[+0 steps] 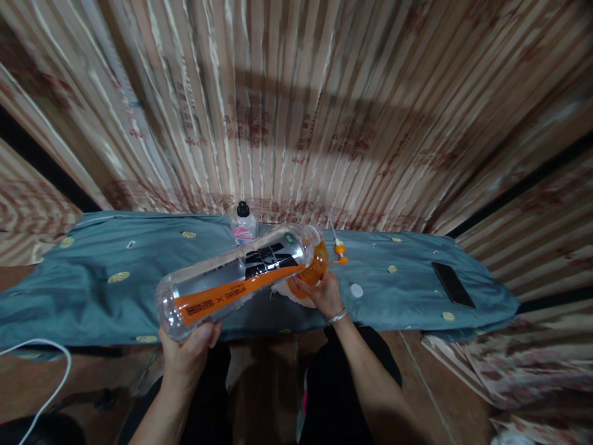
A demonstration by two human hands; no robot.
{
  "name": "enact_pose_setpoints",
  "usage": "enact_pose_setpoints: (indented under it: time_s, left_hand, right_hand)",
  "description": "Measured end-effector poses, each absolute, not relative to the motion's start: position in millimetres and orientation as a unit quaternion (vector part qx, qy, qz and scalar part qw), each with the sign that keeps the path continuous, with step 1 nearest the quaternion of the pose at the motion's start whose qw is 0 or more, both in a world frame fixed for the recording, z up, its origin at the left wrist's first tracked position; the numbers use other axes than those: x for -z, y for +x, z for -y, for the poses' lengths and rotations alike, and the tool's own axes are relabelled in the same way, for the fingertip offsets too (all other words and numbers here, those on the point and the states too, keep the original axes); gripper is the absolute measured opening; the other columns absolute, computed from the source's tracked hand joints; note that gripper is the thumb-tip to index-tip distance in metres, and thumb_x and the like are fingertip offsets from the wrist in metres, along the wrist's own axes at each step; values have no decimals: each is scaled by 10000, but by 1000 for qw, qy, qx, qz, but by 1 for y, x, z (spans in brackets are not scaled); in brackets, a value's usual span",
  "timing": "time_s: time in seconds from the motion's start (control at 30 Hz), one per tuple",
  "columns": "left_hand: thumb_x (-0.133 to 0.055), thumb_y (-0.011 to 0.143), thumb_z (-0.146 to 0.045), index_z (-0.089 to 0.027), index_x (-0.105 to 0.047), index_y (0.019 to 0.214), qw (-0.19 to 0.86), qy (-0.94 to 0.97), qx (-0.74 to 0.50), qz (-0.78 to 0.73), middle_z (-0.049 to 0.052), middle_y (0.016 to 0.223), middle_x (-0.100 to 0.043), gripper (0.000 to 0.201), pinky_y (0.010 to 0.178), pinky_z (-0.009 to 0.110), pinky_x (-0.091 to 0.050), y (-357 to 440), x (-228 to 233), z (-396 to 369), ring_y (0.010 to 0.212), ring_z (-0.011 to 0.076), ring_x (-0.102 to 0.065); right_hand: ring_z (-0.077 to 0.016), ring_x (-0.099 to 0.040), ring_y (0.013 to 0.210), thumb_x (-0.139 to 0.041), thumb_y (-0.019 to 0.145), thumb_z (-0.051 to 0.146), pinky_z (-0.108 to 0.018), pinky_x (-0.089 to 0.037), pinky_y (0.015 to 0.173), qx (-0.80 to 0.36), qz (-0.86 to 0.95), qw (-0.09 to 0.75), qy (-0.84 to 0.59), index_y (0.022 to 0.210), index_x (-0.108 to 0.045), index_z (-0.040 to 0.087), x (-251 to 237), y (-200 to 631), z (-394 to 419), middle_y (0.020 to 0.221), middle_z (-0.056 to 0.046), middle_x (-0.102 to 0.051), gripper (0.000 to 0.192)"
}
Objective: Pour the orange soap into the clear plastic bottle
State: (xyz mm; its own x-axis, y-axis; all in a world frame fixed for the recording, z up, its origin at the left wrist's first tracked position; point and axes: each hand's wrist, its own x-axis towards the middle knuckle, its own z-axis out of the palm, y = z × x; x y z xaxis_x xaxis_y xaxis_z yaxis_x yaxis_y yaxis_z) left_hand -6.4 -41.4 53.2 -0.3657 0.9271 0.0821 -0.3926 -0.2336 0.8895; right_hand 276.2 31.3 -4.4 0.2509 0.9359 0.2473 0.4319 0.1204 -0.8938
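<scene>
My left hand (pixel 189 343) is closed around the base of a large clear plastic bottle (pixel 241 269) with an orange and black label. The bottle is tilted, its mouth end high to the right, over or against a smaller orange bottle (pixel 316 266). My right hand (pixel 324 293) wraps round that orange bottle from the right. Whether the two mouths touch, I cannot tell. Something white (pixel 296 299), perhaps a cloth, lies under the orange bottle. An orange pump head (pixel 340 250) with a thin tube lies just beyond my right hand, and a white cap (pixel 356 290) rests nearer.
A clear bottle with a black cap (pixel 243 224) stands at the back edge. A dark phone (pixel 453 284) lies at the right of the teal cloth-covered table (pixel 393 296). Striped curtains (pixel 287 123) hang behind it. A white cable (pixel 65 371) loops at lower left.
</scene>
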Motion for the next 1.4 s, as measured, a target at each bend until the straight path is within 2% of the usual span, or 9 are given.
enact_pose_setpoints:
  time_s: [0.1, 0.23, 0.37, 0.5, 0.63, 0.8, 1.03, 1.27, 1.4]
  left_hand:
    - [-1105, 499, -452, -206, -828, 808, 468, 337, -703, -416, 4, 613, -700, 483, 365, 238, -449, -4, -54, 44, 419, 117, -512]
    - [-1078, 591, -462, -216, -815, 830, 439, 317, -727, -422, -15, 620, -670, 432, 395, 217, -419, 1, -57, 46, 452, 107, -498]
    - [-1077, 559, -478, -210, -796, 804, 451, 338, -711, -421, -20, 575, -637, 459, 372, 233, -408, 8, -62, 49, 414, 111, -473]
    - [-1037, 612, -487, -208, -780, 833, 417, 308, -732, -442, -36, 621, -645, 440, 394, 203, -404, 11, -64, 50, 455, 88, -448]
    - [-1049, 495, -484, -197, -741, 740, 454, 344, -700, -431, -26, 551, -620, 487, 351, 240, -404, 2, -58, 43, 382, 117, -476]
    - [-1049, 525, -485, -191, -803, 888, 457, 346, -697, -430, -23, 602, -677, 528, 354, 260, -461, -10, -46, 38, 382, 120, -493]
    - [-1051, 508, -531, -197, -803, 847, 484, 340, -681, -432, -19, 569, -643, 537, 366, 267, -461, -10, -44, 37, 396, 129, -489]
    - [-1054, 594, -481, -214, -858, 971, 468, 331, -701, -424, 18, 698, -748, 502, 397, 235, -442, 2, -52, 44, 441, 114, -507]
    - [-1041, 618, -547, -233, -845, 935, 464, 351, -698, -417, -7, 632, -702, 487, 391, 231, -415, 6, -53, 46, 434, 121, -487]
  right_hand:
    - [-417, -880, 1049, -911, 711, 789, -580, -725, 940, -264, 561, 495, -609, 1230, -734, 240, 6, 278, -32, 1134, -145, -909, 776]
    - [-413, -880, 1053, -928, 700, 728, -564, -724, 954, -266, 557, 498, -609, 1254, -735, 230, 9, 279, -33, 1114, -123, -899, 769]
    - [-411, -882, 1054, -926, 714, 751, -565, -728, 940, -261, 563, 500, -605, 1302, -736, 212, 9, 278, -34, 1132, -130, -901, 820]
    - [-425, -882, 1058, -923, 695, 819, -596, -725, 943, -245, 561, 508, -606, 1269, -748, 218, 9, 276, -35, 1147, -154, -912, 850]
    - [-420, -887, 980, -911, 674, 874, -593, -732, 894, -246, 559, 511, -605, 1193, -739, 234, 8, 276, -35, 1083, -149, -915, 841]
    - [-418, -889, 1014, -890, 709, 901, -589, -729, 931, -243, 569, 496, -609, 1203, -740, 245, 7, 278, -34, 1118, -146, -917, 836]
    - [-450, -880, 1054, -887, 678, 903, -653, -717, 976, -252, 567, 495, -608, 1203, -727, 223, 7, 278, -34, 1157, -184, -913, 874]
    - [-438, -888, 1022, -950, 658, 782, -596, -734, 911, -250, 551, 500, -620, 1207, -737, 240, 7, 278, -35, 1068, -124, -906, 800]
    - [-427, -891, 1007, -962, 659, 780, -570, -733, 894, -244, 555, 503, -616, 1170, -741, 252, 6, 278, -34, 1064, -115, -911, 767]
